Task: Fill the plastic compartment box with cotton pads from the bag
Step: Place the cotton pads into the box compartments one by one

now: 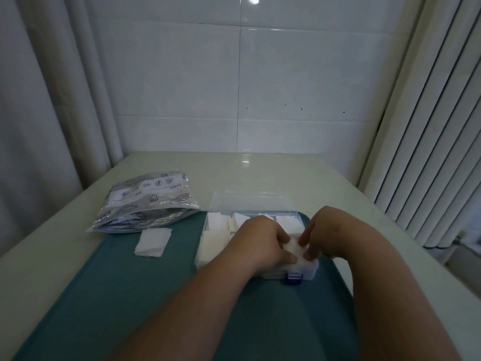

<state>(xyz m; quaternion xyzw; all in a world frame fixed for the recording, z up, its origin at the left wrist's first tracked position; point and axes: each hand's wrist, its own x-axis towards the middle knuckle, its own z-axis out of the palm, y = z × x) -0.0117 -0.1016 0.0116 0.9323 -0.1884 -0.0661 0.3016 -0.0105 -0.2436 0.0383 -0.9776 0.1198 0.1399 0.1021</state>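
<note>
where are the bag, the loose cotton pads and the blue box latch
bag [148, 201]: head view, its printed face
loose cotton pads [153, 242]: head view, centre of the top pad
blue box latch [294, 279]: head view, its front face

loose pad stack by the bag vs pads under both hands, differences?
The loose stack lies on the green mat outside the box; the held pads sit at the box's near-right corner. The left hand and right hand pinch the held pads; nothing touches the loose stack. Both are white.
</note>
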